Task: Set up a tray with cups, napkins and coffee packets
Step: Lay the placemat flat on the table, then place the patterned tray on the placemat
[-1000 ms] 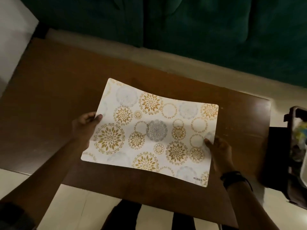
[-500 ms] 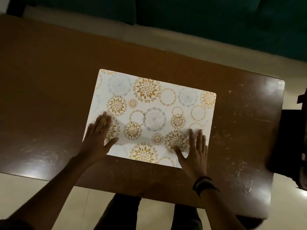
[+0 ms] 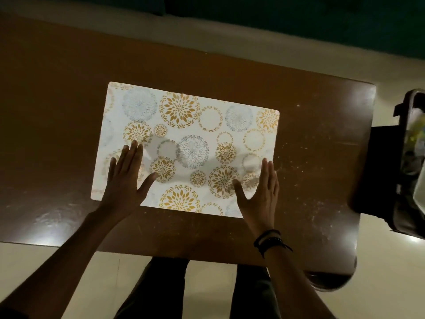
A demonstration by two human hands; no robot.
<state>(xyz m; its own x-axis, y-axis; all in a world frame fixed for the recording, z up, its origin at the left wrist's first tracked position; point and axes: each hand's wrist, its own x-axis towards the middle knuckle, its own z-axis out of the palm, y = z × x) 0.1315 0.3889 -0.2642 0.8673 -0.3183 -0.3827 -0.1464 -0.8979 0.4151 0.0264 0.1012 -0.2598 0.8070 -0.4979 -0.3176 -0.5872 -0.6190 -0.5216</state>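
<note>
A white placemat [image 3: 195,125] printed with gold and grey flower circles lies flat on the brown wooden table [image 3: 57,111]. My left hand [image 3: 125,178] rests palm down on the mat's near left part, fingers spread. My right hand [image 3: 261,192] lies flat on the mat's near right corner, a dark band on its wrist. Neither hand holds anything. No cups, napkins or coffee packets are clearly seen.
A dark tray or container [image 3: 411,162] with pale and yellowish items stands past the table's right end on a dark stand. A dark green sofa [image 3: 299,17] runs along the far side. My legs show below the table's near edge.
The mat was held above the table by both hands a second ago; it now lies flat. My hands have spread a little apart over its near part.
</note>
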